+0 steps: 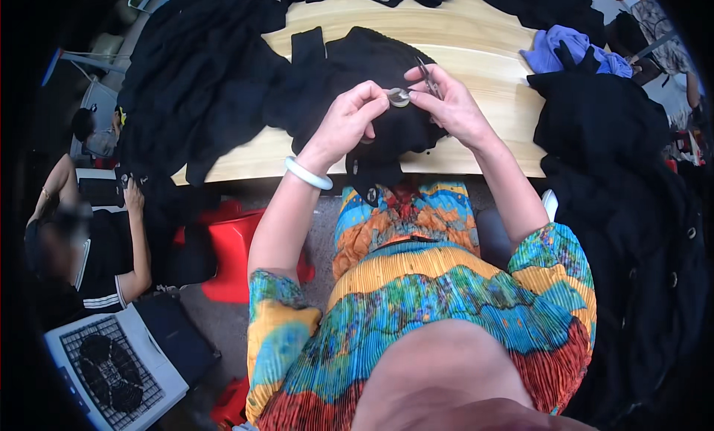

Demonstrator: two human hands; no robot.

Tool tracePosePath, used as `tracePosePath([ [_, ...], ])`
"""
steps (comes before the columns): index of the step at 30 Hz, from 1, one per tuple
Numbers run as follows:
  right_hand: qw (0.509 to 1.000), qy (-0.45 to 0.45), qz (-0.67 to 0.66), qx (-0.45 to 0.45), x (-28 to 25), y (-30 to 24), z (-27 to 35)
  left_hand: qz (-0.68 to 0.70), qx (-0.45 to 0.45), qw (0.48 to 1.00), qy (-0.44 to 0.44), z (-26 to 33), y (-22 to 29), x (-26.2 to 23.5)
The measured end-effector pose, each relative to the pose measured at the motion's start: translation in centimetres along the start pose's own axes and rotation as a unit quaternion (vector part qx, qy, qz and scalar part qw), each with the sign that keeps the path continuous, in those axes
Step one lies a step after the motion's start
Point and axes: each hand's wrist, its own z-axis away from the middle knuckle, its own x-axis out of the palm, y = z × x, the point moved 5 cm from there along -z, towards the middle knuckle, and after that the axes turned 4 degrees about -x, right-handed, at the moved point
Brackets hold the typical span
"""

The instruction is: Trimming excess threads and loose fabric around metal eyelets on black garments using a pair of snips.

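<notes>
Both of my hands meet over a black knit garment (357, 63) on the table. The fingers of my left hand (348, 120) are closed in a pinch at the edge of a round, shiny button (399, 98). On the button's other side, the thumb of my right hand (454, 110) presses close to it. Small dark thread snips (427, 78) are tucked in the right hand's fingers, blades pointing up and away. Part of the garment hangs over the near table edge, with another shiny button (372, 194) on it. Whether thread runs at the held button is too small to tell.
More black garments (201, 66) cover the table's left side, and others (610, 126) hang at the right. A purple cloth (569, 50) lies on the far right of the wooden table (476, 40). A red stool (236, 252), a fan (111, 371) and a seated person (82, 237) are at left.
</notes>
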Motion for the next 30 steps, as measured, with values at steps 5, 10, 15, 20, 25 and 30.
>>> tracePosePath([
  [5, 0.972, 0.127, 0.169, -0.105, -0.6, 0.1, 0.2, 0.199, -0.055, 0.978, 0.007, 0.0, -0.9, -0.1],
  [10, 0.999, 0.004, 0.042, 0.005, 0.2, -2.5, 2.9, 0.211, -0.048, 0.976, 0.007, -1.1, 0.5, 0.3],
  [15, 0.990, -0.062, -0.080, 0.098, 1.6, 2.2, 3.3, 0.140, -0.052, 0.989, 0.020, -0.8, -0.2, 1.5],
  [20, 0.987, -0.079, -0.118, 0.074, 1.3, 1.2, 4.0, 0.191, -0.012, 0.981, 0.012, -0.1, 0.2, 2.3],
  [25, 0.989, -0.055, -0.102, 0.087, 0.7, 0.2, 4.0, 0.181, 0.025, 0.983, 0.010, -1.1, 0.8, 2.9],
  [30, 0.989, -0.044, -0.107, 0.093, 0.6, 0.5, 3.3, 0.170, 0.062, 0.983, 0.029, -1.5, 0.5, 2.7],
])
